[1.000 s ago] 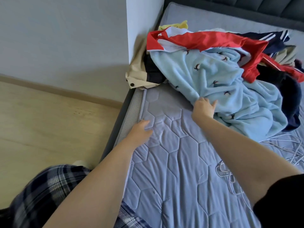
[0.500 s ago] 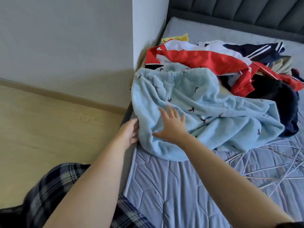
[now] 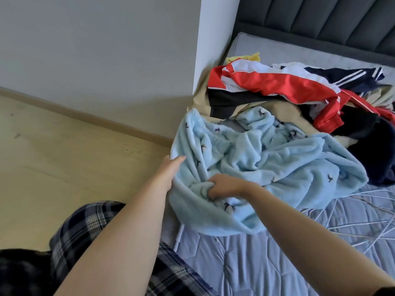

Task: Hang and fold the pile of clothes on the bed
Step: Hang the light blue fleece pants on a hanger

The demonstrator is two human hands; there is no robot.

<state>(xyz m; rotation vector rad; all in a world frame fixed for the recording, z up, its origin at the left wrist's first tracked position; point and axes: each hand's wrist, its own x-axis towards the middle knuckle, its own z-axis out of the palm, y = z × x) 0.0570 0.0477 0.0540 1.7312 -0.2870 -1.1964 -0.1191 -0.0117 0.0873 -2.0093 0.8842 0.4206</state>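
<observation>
The pile of clothes [image 3: 299,92] lies on the bed [image 3: 256,265], bunched against the wall corner [image 3: 213,50] near the dark padded headboard [image 3: 320,20]. At its near edge a light blue fleece garment [image 3: 288,167], printed with small dark birds, spreads crumpled toward the person and hangs a little over the side of the mattress; its elastic waistband faces the wall.

The right hand [image 3: 224,186] is closed into a fist around a fold of the light blue fleece garment near its lower left part, fingers curled under the cloth and knuckles up. The left hand [image 3: 172,167] is flat, fingers straight and together, touching the garment's left edge at the side of the bed; whether its thumb catches any cloth cannot be told.

Behind the fleece lie a beige garment [image 3: 201,101], a red and white jacket [image 3: 277,84], a navy piece with white stripes [image 3: 346,76], a bit of yellow cloth [image 3: 243,57] and a dark garment [image 3: 367,142]. White wire hangers [image 3: 363,227] lie tangled on the quilted mattress to the right of the right forearm. Plaid trousers [image 3: 85,227] show at the lower left above the wooden floor [image 3: 64,157].
</observation>
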